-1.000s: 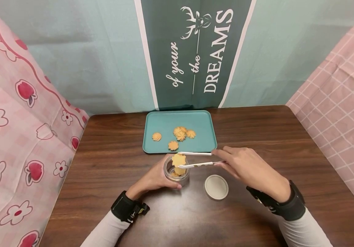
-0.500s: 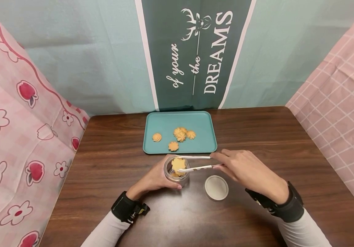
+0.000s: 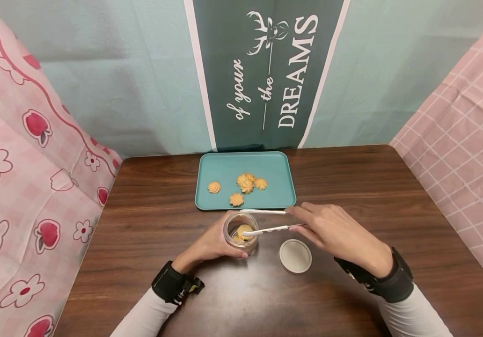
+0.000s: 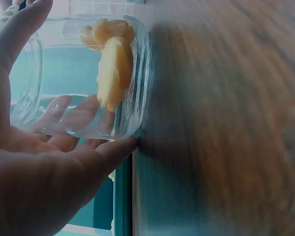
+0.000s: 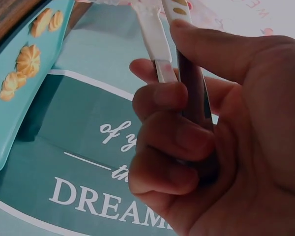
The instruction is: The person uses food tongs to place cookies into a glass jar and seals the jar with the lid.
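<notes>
My left hand (image 3: 212,241) grips a clear glass jar (image 3: 230,225) from its left side, thumb across the near side. Inside, pale yellow cookies (image 4: 113,73) lie against the jar's bottom, as the left wrist view shows. My right hand (image 3: 330,229) holds a pair of tongs (image 3: 273,229) with white tips and metal handles; in the right wrist view the fingers curl round the handles (image 5: 191,83). The two tong tips are spread apart over the jar mouth, with nothing between them. A round whitish lid (image 3: 295,256) lies on the table, right of the jar.
Beyond the jar, a teal tray (image 3: 275,168) bears several cookies (image 3: 246,182), some grouped in the middle. The wooden table (image 3: 153,187) meets a green cloth backdrop (image 3: 149,93), with pink cloths at left and right.
The flower-shaped cookie held between the tong tips went down into the jar and was let go. The tongs have spread apart. The left hand and jar have stayed put.
</notes>
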`<state>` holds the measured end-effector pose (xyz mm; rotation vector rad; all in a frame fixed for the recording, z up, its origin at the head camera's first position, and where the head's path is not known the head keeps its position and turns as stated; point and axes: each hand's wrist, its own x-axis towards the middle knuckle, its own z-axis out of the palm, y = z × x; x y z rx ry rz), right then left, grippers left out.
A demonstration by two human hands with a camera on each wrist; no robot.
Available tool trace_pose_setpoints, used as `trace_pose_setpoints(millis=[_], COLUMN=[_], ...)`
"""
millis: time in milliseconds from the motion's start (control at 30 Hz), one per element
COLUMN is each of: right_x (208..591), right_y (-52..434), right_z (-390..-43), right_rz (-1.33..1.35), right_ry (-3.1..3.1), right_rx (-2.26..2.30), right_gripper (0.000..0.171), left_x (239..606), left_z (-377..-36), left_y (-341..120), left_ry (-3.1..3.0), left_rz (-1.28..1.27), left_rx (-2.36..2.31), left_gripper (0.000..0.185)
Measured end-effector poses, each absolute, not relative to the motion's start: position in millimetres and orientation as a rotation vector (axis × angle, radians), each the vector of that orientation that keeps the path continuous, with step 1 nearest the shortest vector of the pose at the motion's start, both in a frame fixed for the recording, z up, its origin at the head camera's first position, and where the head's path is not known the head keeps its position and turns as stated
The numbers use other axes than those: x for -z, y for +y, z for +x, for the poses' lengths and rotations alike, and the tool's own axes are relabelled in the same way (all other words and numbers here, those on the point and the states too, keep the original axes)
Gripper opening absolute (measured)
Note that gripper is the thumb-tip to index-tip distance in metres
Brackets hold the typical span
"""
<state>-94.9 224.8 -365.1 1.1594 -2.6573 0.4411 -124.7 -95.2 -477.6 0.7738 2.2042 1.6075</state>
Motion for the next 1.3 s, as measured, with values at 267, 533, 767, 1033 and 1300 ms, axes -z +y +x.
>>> trace_pose_setpoints(millis=[267,533,767,1033,1300], right_x=[367.2,367.4,375.2,383.6,395.0], right_y=[225.4,225.3,226.0,227.1,232.5], right_z=[-101.9,-109.0,-122.1,-133.5,-147.6], right_rz=[1.064,0.898,0.820,0.766,0.728], right_ry=[-2.618,-2.689,-2.723,-2.780,-2.798], right_rx=[-0.449,-0.464,-0.507,-0.548,-0.557], right_gripper=[0.038,0.039,0.037,0.033,0.031], left_x=[477.8,477.7,477.3,477.5,477.1], left_z=[-124.8,-125.1,-125.3,-125.5,-126.1], left_y=[-95.4,-95.8,-96.1,-95.9,-95.7], left_ry=[2.211,2.207,2.194,2.199,2.196], left_rz=[0.775,0.808,0.806,0.782,0.772], left_rx=[-1.605,-1.612,-1.618,-1.606,-1.603], left_gripper=[0.094,0.094,0.093,0.095,0.095])
